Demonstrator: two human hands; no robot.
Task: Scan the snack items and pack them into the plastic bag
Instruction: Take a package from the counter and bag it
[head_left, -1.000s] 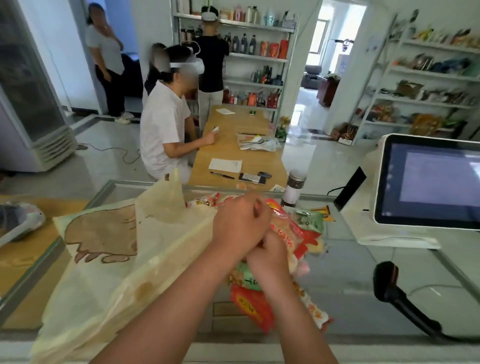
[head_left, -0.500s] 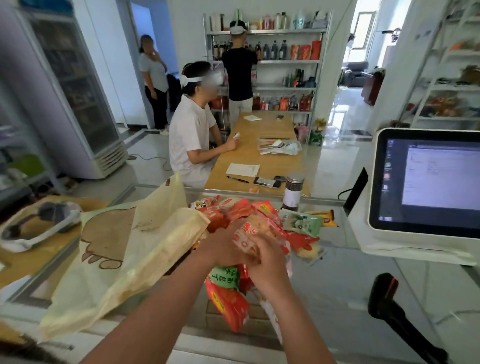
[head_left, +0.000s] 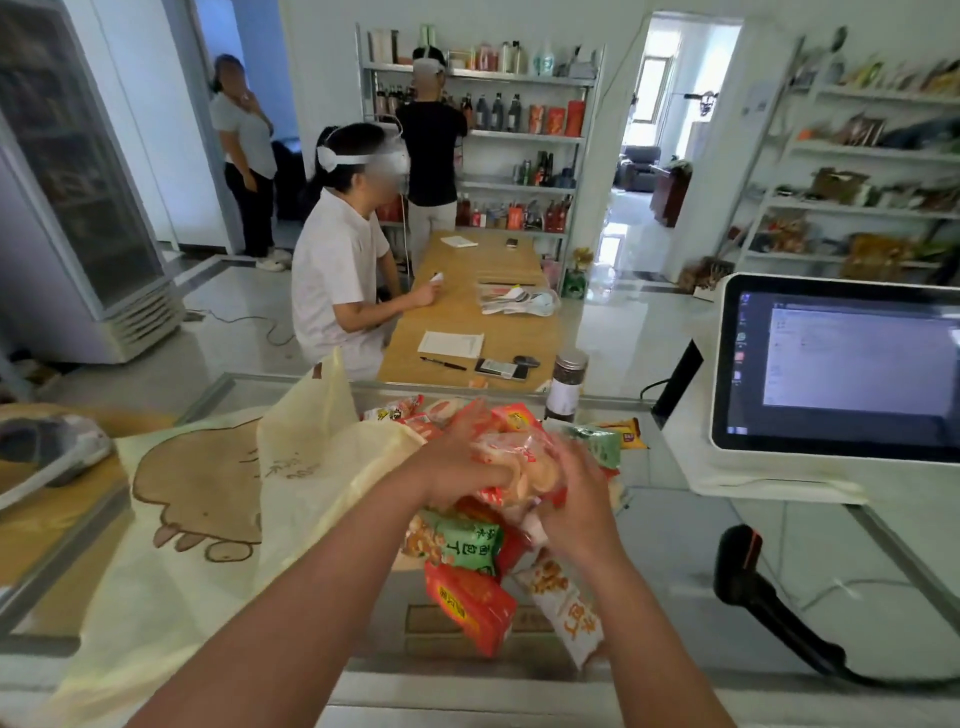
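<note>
A pile of snack packets lies on the glass counter (head_left: 675, 545), among them a green packet (head_left: 470, 543), a red packet (head_left: 470, 603) and a white-and-orange packet (head_left: 566, 605). Above the pile, both hands grip a clear packet of round crackers (head_left: 524, 467): my left hand (head_left: 457, 470) holds its left side and my right hand (head_left: 576, 506) its right side. A pale yellow plastic bag (head_left: 208, 519) with a brown cartoon print lies spread out to the left of the pile, touching it.
A black handheld scanner (head_left: 748, 577) rests on the counter at the right, its cable trailing. A screen (head_left: 841, 364) stands at the back right, a dark jar (head_left: 566, 384) behind the pile. A seated person and a wooden table are beyond the counter.
The view has tilted up and shifted. My hands have lifted the cracker packet slightly above the pile and moved a little apart on it.
</note>
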